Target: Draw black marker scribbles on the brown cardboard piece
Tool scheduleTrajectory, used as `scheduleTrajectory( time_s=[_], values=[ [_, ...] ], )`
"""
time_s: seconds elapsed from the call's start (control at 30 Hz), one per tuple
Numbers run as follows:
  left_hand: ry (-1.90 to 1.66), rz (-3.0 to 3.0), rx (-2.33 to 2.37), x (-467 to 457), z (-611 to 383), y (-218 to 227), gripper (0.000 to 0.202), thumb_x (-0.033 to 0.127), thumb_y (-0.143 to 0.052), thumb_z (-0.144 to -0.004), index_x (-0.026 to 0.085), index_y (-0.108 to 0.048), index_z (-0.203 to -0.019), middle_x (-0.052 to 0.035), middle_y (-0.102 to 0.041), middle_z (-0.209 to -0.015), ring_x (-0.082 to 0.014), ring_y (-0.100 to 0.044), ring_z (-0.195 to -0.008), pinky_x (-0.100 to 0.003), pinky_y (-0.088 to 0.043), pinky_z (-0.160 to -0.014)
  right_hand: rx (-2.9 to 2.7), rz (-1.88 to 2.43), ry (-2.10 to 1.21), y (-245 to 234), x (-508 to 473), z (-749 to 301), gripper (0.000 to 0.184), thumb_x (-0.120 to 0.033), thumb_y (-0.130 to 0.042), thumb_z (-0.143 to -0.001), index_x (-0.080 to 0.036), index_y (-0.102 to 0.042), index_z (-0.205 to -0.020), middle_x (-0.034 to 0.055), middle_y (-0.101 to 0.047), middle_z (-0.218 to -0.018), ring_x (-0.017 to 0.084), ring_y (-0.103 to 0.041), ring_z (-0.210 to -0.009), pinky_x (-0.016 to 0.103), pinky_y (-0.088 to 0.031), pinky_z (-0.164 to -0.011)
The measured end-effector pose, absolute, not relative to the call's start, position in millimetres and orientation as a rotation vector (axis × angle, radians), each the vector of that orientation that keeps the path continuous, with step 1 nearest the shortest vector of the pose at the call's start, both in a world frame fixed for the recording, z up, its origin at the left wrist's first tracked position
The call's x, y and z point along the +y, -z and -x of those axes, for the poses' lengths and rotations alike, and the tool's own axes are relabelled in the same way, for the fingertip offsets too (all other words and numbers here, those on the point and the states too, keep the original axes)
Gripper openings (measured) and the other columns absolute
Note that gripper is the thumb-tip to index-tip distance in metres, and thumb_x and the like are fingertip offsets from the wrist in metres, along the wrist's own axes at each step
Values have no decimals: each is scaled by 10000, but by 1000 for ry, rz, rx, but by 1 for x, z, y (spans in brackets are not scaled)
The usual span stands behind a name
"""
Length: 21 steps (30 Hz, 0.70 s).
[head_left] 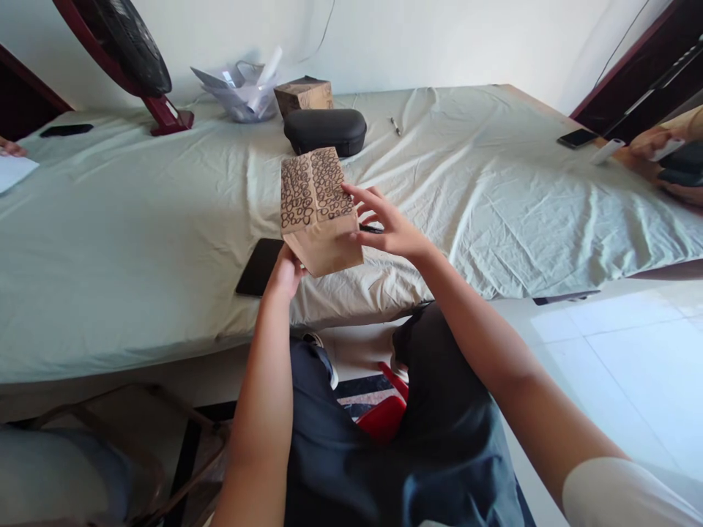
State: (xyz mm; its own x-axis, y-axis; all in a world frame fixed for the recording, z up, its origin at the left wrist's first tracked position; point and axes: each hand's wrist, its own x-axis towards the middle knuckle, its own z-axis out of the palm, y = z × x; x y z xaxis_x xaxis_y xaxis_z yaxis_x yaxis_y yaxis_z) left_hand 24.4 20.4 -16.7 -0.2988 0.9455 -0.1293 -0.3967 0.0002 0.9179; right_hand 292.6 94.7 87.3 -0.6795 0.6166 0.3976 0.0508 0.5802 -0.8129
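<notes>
A seated person held a brown paper bag [318, 212] up above the near edge of a table [137, 249] draped in a pale green sheet. The bag was folded into a block, its upper face covered with hand-drawn dark loops and its lower flap plain. The left hand [285, 274] supported it from below, fingers curled up behind the bottom edge and mostly hidden, so how firmly they closed could not be told. The right hand [384, 227] lay against the bag's right side, fingers [359, 194] spread and lightly bent, tips touching the patterned face and the side fold rather than clamped around it.

The bag appeared light and thin-walled, stiff only along its creases; it would probably dent or crumple under a hard pinch, and the ink could smudge. The folded edges and the base looked the soundest places to take hold.

A dark phone [258, 267] lay flat on the sheet just left of the left hand. Farther back stood a black oval case [325, 130], a second brown bag [304, 95], crumpled plastic [242, 91] and a red-footed fan [132, 51]. Another person's hand [664, 157] rested at the right edge.
</notes>
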Motion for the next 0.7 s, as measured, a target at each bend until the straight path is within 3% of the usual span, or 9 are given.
scheduleTrajectory(
  time_s=[0.17,0.27,0.37,0.5,0.6,0.7],
  values=[
    [-1474,-706,909,3,-31,-12,929,1025,-531,-917,251,-789,-1359,-207,-757,-1579,-461,-706,-1492,-660,-670,-1098,-2277,340,-871,-80,94,-292,835,-371,-756,-998,-294,-524,-1797,137,-609,-1585,320,-648,-1379,562,-617,-1221],
    [-1481,-690,842,-4,-35,-23,967,1017,-615,-884,249,-768,-1451,-216,-731,-1623,-490,-665,-1541,-691,-637,-1145,-2310,247,-792,-80,91,-293,858,-194,-628,-973,-259,-482,-1816,149,-595,-1663,313,-620,-1468,546,-604,-1259],
    [-1533,-669,805,-5,-39,-25,884,933,-717,-871,245,-789,-1422,-204,-756,-1590,-490,-657,-1554,-672,-630,-1169,-2327,267,-793,-81,90,-296,890,-143,-588,-953,-256,-465,-1827,153,-584,-1690,315,-624,-1484,535,-615,-1255],
    [-1630,-618,786,-3,-44,-27,690,773,-792,-853,244,-832,-1293,-180,-805,-1500,-477,-683,-1523,-647,-650,-1149,-2288,278,-924,-74,96,-294,850,-228,-604,-987,-326,-481,-1822,123,-579,-1671,319,-601,-1532,530,-610,-1270],
    [-1731,-621,750,-3,-48,-31,699,827,-731,-841,261,-852,-1232,-161,-807,-1510,-474,-686,-1515,-640,-660,-1130,-2132,447,-1057,-66,105,-288,829,-373,-668,-997,-332,-499,-1808,128,-548,-1704,348,-556,-1595,587,-525,-1357],
    [-1751,-673,705,-5,-47,-31,759,903,-665,-840,274,-859,-1218,-157,-808,-1510,-489,-677,-1518,-674,-659,-1125,-1857,821,-1234,-63,114,-284,1032,-565,-772,-950,-323,-364,-1867,154,-538,-1754,404,-548,-1606,681,-490,-1367]
  ],
)
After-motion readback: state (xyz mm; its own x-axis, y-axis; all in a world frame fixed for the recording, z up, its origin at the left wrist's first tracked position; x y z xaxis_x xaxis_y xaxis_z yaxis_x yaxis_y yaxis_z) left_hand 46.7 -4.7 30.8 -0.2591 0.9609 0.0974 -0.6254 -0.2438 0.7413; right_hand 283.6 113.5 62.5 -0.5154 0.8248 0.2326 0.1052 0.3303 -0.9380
